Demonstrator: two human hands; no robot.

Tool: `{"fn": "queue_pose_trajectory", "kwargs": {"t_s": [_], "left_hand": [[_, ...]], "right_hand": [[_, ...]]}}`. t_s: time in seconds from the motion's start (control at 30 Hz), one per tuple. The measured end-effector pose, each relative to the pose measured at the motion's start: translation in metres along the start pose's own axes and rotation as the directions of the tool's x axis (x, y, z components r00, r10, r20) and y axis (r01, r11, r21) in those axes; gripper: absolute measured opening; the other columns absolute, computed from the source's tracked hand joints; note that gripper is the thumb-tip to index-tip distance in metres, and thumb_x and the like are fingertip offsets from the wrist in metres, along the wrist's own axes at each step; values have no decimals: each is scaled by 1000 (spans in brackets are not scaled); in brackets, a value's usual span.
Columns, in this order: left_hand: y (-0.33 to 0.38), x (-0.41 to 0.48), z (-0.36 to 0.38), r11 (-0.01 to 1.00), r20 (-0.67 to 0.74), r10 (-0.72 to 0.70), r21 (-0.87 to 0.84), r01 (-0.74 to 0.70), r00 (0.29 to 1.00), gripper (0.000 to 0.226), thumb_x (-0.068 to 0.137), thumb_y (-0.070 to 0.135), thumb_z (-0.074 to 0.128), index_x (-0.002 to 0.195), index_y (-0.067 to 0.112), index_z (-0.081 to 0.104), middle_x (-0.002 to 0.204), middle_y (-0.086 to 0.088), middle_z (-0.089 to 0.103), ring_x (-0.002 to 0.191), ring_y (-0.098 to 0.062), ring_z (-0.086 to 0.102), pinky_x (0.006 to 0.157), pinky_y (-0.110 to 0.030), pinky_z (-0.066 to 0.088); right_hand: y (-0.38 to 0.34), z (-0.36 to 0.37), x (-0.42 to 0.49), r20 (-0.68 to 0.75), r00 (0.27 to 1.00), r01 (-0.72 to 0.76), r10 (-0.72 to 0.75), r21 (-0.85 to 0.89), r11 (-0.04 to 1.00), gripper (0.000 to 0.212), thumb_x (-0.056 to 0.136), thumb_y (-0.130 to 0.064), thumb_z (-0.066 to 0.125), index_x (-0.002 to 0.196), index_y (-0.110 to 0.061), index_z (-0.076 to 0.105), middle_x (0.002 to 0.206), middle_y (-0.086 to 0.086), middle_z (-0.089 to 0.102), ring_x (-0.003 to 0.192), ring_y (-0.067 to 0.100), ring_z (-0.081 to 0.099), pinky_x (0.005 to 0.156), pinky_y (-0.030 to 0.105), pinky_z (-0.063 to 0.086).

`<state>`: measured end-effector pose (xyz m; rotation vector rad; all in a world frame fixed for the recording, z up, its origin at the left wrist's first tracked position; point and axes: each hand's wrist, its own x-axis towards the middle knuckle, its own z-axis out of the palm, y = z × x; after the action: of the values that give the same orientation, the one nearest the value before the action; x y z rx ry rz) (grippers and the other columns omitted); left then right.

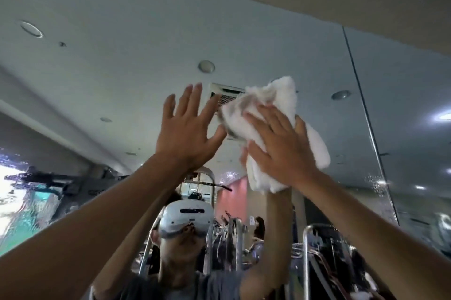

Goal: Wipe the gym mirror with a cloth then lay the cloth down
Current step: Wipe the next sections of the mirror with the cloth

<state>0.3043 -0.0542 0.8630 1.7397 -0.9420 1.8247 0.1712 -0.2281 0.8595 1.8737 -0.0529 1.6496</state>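
Left hand spread; right hand half-hides cloth on mirror

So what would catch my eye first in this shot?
A white cloth, pressed high on the mirror by the flat right hand, centre right. Just to its left, the left hand is spread open with nothing in it. Lower down, the glass reflects a person wearing a white headset.
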Motion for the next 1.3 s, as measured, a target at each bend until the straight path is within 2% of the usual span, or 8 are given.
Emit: {"fn": "queue_pose_trajectory", "kwargs": {"t_s": [0.13, 0.37, 0.6, 0.83, 1.0, 1.13, 1.23, 1.3], "left_hand": [[1, 1, 3, 999, 36, -10, 43, 9, 999, 78, 91, 64, 6, 161, 29, 0, 168, -11, -9, 155, -24, -10, 123, -54, -7], [2, 1, 1, 994, 16, -83, 74, 82, 996, 87, 90, 65, 9, 160, 15, -4, 166, -21, -13, 153, -31, -17, 123, -54, -9], [4, 0, 2, 994, 21, -96, 49, 95, 995, 82, 98, 64, 17, 161, 13, 5, 166, -21, -5, 155, -32, -11, 123, -54, -7], [3, 0, 4, 994, 17, -89, 63, 88, 996, 81, 96, 63, 9, 161, 15, 2, 166, -21, -8, 154, -31, -12, 123, -53, -6], [3, 0, 1, 995, -1, -94, 32, 94, 996, 85, 89, 62, 7, 161, 16, 9, 167, -20, -2, 155, -30, -7, 123, -52, -5], [4, -1, 1, 994, 5, -106, 31, 106, 994, 84, 90, 61, 5, 161, 15, 6, 167, -20, -3, 155, -31, -8, 124, -54, -5], [6, 0, 2, 994, 2, -105, 40, 105, 994, 85, 90, 59, 5, 161, 14, 6, 166, -22, -3, 155, -32, -8, 124, -54, -5], [5, -1, 2, 993, -6, -108, 40, 108, 994, 84, 90, 58, 5, 161, 13, 8, 167, -22, -2, 155, -32, -6, 123, -53, -5]], "right_hand": [[59, -13, -9, 117, 957, 263, -264, 25, 964, 63, 92, -60, 33, 151, -41, 23, 162, -1, 27, 146, 22, 29, 107, 64, 32], [15, 2, 78, -62, 935, -353, 350, -40, 935, 62, 95, -50, 28, 154, -33, 25, 164, 1, 21, 149, 22, 19, 112, 57, 23], [40, -12, 20, 122, 968, 219, -220, 26, 975, 67, 87, -52, 35, 152, -37, 31, 163, -4, 25, 148, 20, 24, 107, 57, 28], [33, 2, 111, -42, 881, -472, 472, 2, 881, 61, 95, -51, 35, 153, -34, 27, 161, 0, 25, 145, 26, 24, 111, 57, 22], [3, -3, 67, 36, 999, -31, 33, -58, 998, 68, 90, -57, 28, 155, -37, 24, 165, -3, 19, 149, 20, 19, 108, 55, 27], [69, -18, 19, 180, 933, 323, -313, -27, 946, 68, 88, -54, 39, 152, -40, 23, 163, -2, 23, 148, 20, 25, 103, 58, 37], [90, -18, 43, 129, 985, -110, 114, -37, 993, 73, 87, -62, 34, 154, -39, 19, 164, -1, 20, 147, 24, 21, 106, 63, 33], [68, -9, 85, 65, 889, -453, 453, -22, 891, 66, 94, -57, 33, 155, -35, 20, 163, -1, 19, 147, 25, 19, 111, 59, 23]]}}
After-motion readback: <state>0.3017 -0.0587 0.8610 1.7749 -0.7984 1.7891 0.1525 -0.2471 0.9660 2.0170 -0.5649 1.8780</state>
